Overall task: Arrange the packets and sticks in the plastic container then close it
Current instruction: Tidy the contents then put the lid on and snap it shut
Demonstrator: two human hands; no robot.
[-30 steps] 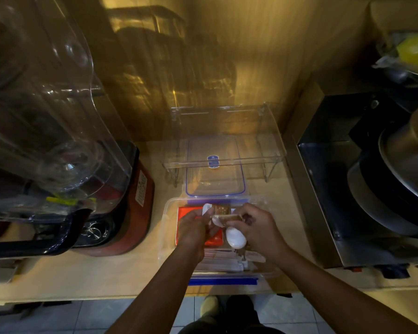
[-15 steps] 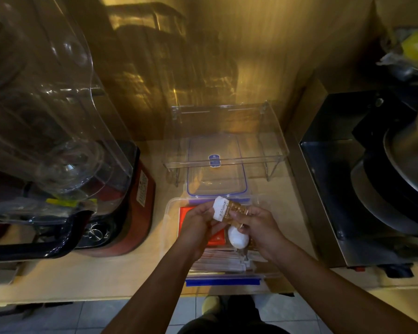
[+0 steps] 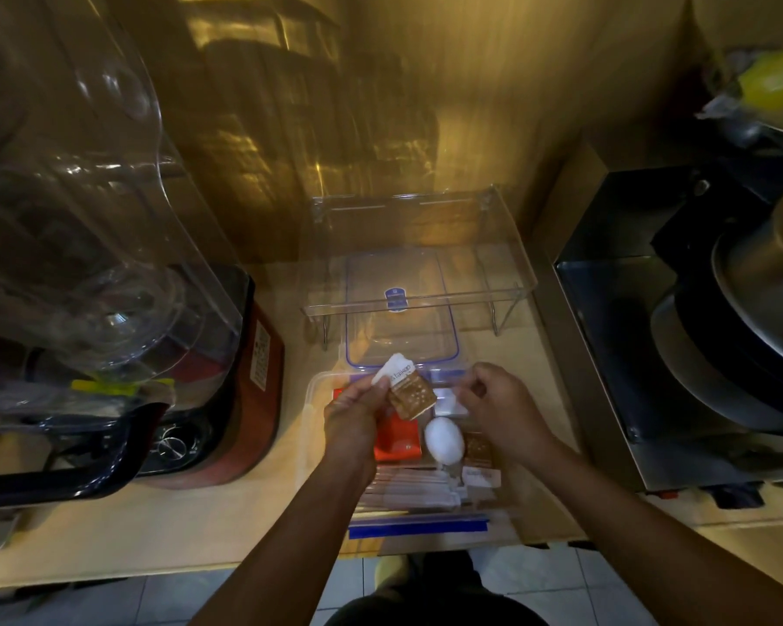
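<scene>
Pinched in the left hand [image 3: 357, 411], a brown packet [image 3: 408, 390] juts toward 1 o'clock above the plastic container [image 3: 313, 390]; the right hand [image 3: 500, 406], loosely curled and empty, sits at the packet's 3 o'clock.

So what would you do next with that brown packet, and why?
Probably lower the brown packet into the container beside the red packet. The left hand holds it just above the open box, the right hand looks empty, and the lid lies behind, not yet on.
</scene>
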